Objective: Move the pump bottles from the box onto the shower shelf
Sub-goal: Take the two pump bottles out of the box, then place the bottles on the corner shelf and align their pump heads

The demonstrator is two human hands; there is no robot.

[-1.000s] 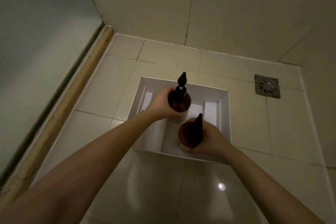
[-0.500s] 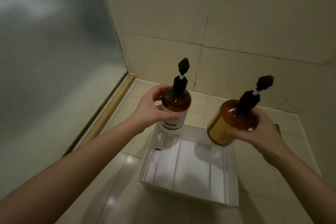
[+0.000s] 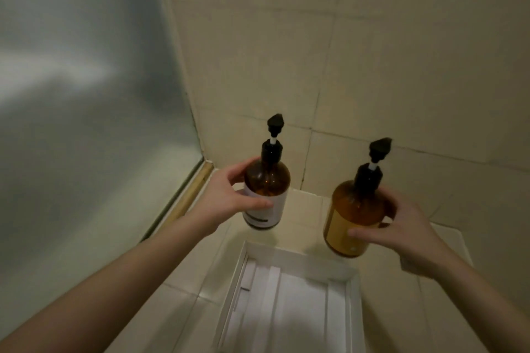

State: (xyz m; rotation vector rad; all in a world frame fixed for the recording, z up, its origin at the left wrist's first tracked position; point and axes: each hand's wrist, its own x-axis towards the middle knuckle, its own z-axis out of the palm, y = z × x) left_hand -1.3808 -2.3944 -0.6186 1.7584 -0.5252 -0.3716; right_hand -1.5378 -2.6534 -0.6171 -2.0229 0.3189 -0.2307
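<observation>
above the white box, on the shower floor: two amber pump bottles, both being carried clear of it.

item one: dark bottle with white label. left hand is grasping it round the shoulder and label, thumb lying across the front, fingers wrapping behind. bottle is hanging close to upright, pump head pointing up, in front of the corner where the glass panel is meeting the tiled wall.

item two: lighter bottle with yellowish label. right hand is grasping its right side, thumb reaching across the label, fingers going round the far side. bottle is leaning slightly, pump head tipping to the right.

box: appearing empty, only its ribbed white insert showing.

shelf: not showing in this view; its place cannot be told.

handling note, as judgement: keeping both grips low on the bodies and off the pumps, levelling the right bottle before setting down, and placing one at a time should be guarding against a knock or a slip on wet tile.
</observation>
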